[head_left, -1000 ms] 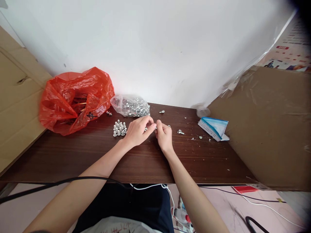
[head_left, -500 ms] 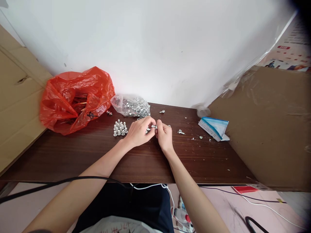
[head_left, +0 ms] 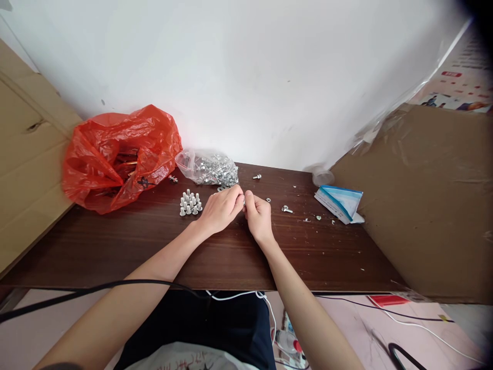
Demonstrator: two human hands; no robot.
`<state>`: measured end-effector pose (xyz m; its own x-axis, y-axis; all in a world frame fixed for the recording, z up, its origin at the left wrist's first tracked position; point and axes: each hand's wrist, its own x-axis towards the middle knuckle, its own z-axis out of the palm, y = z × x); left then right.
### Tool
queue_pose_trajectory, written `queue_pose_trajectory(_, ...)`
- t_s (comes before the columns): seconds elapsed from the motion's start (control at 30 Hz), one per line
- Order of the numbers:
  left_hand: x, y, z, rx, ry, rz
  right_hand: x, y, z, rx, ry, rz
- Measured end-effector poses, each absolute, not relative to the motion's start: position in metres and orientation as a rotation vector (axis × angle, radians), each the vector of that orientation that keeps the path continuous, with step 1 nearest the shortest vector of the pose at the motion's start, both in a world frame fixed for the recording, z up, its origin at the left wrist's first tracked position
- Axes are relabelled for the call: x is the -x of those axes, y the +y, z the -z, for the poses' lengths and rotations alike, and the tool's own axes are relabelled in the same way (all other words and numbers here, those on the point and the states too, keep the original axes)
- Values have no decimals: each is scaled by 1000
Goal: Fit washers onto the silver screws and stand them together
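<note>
My left hand (head_left: 223, 208) and my right hand (head_left: 258, 216) meet above the table, fingertips pinched together on a small silver bolt (head_left: 244, 201). Only a sliver of that bolt shows between the fingers. Left of my left hand, several bolts (head_left: 190, 204) stand on their heads in a tight group. Past my fingers lie a few washers (head_left: 221, 188). A nut (head_left: 268, 200) rests just right of my right hand, and farther right is a loose bolt with a ring-shaped piece (head_left: 287, 209) against it.
A clear bag of hardware (head_left: 210, 168) lies by the wall, beside a red plastic bag (head_left: 121, 156). One bolt (head_left: 257, 177) lies at the back, another (head_left: 173, 179) near the red bag. A blue-white packet (head_left: 339, 203) and clear cup (head_left: 322, 178) sit right. Cardboard (head_left: 423, 200) borders the table.
My fingers have closed in around the bolt, which showed more plainly between them before. My right hand has shifted slightly left, uncovering the nut beside it.
</note>
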<state>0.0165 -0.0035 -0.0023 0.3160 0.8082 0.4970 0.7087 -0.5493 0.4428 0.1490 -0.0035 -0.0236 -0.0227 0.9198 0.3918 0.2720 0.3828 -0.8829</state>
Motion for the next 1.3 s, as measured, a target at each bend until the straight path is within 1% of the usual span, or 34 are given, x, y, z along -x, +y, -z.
queue_pose_trajectory(0.17, -16, -3, 3, -2419, 1523, -1052, -148, -9, 18, 1112, -1639, -583)
queue_pose_trajectory(0.27, -16, -2, 3, -2414, 1540, -1083, -148, -10, 16, 1092, -1680, -561)
queue_pose_trajectory(0.53, -16, 3, 7, -2348, 1421, -1332, -149, -11, 17, 1012, -1710, -529)
queue_pose_trajectory(0.67, -15, 5, 10, -2313, 1444, -1416, -149, -11, 18, 969, -1688, -653)
queue_pose_trajectory(1.03, -16, 7, 12, -2227, 1496, -1431, -147, -6, 22, 773, -1504, -969)
queue_pose_trajectory(1.13, -16, 8, 12, -2190, 1500, -1431, -147, -6, 22, 755, -1478, -1003)
queue_pose_trajectory(1.3, -16, 9, 12, -2163, 1504, -1442, -148, -5, 23, 764, -1494, -960)
